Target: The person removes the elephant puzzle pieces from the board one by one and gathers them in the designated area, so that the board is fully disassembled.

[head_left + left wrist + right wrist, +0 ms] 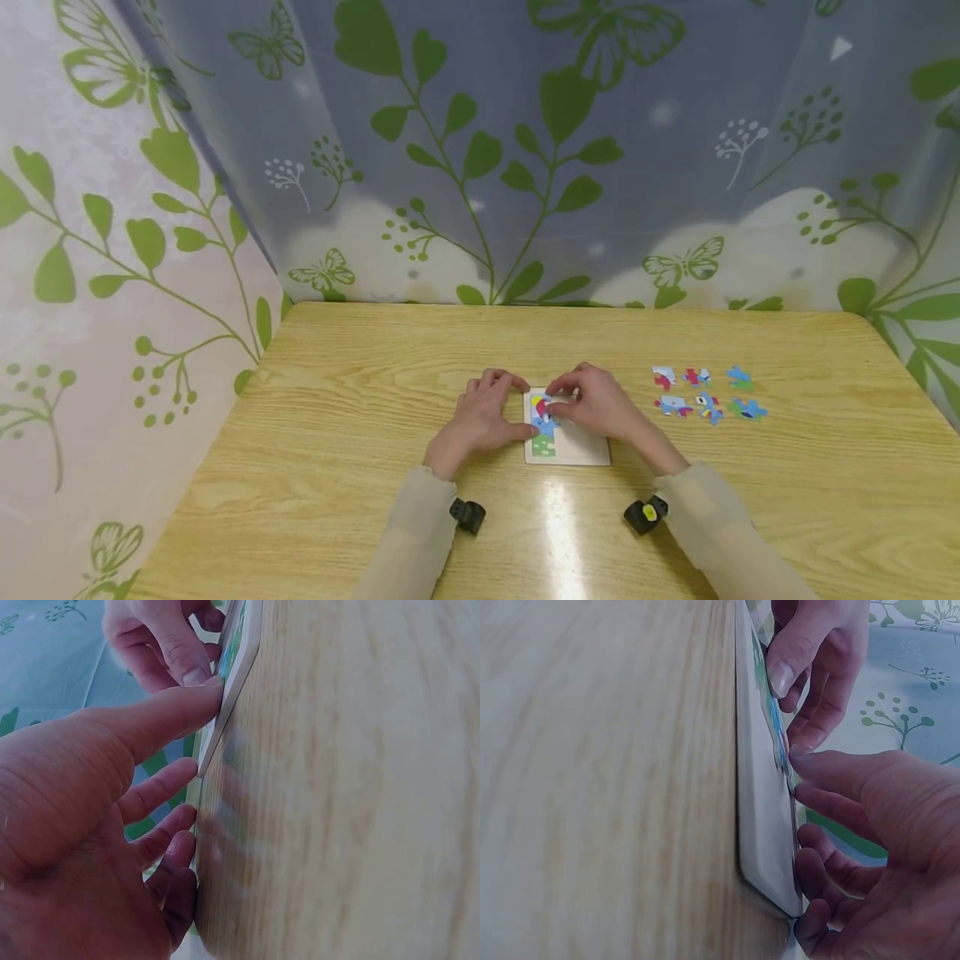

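A flat puzzle board (582, 450) lies on the table, its left part filled with colourful joined pieces (543, 442) and its right part bare. My left hand (483, 417) is at its left side: the thumb touches the edge, the forefinger is by the top corner, and the other fingers spread over the table. Over the board, my right hand (600, 402) pinches a small jigsaw piece (550, 410) between thumb and forefinger, down at the joined pieces. Most of that piece is hidden by the fingers. In the right wrist view, both thumbs come close together over the picture (774, 720).
Right of the board, loose jigsaw pieces lie in two rows, among them a red and white piece (663, 377) and a blue and green piece (748, 409). A leaf-patterned curtain (480, 167) hangs behind the wooden table (360, 375).
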Action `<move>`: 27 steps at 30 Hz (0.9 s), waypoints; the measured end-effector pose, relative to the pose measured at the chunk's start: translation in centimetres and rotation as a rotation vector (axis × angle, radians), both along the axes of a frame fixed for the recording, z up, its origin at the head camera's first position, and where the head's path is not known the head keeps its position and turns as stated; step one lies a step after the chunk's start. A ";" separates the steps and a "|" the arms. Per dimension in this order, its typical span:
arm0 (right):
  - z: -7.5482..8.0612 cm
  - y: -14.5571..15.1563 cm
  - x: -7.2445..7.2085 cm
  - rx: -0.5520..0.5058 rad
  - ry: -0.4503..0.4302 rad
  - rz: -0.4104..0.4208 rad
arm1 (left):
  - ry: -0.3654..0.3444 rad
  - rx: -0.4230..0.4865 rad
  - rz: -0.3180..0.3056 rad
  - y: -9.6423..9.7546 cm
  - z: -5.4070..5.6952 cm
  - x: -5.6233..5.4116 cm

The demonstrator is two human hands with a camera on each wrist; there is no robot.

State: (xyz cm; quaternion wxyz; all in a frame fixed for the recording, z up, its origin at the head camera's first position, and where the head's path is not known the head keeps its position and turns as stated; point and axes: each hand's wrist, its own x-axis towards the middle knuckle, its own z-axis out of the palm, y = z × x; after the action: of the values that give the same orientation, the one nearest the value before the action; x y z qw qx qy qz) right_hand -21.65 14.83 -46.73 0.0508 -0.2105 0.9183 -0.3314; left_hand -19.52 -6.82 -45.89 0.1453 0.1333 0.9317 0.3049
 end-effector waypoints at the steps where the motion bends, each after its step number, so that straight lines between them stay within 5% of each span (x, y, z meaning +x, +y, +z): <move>1: 0.0 -0.1 0.0 0.003 -0.002 -0.005 | 0.001 0.002 -0.002 0.0 0.0 0.0; 27: 0.5 -0.1 0.5 -0.008 -0.082 -0.031 | -0.016 0.007 0.005 0.0 0.1 0.0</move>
State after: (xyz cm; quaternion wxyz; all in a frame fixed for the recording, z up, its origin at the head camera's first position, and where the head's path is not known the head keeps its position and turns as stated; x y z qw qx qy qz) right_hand -21.13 14.69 -46.25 0.0826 -0.1825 0.9173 -0.3440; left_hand -19.48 -6.87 -45.79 0.1516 0.1292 0.9298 0.3097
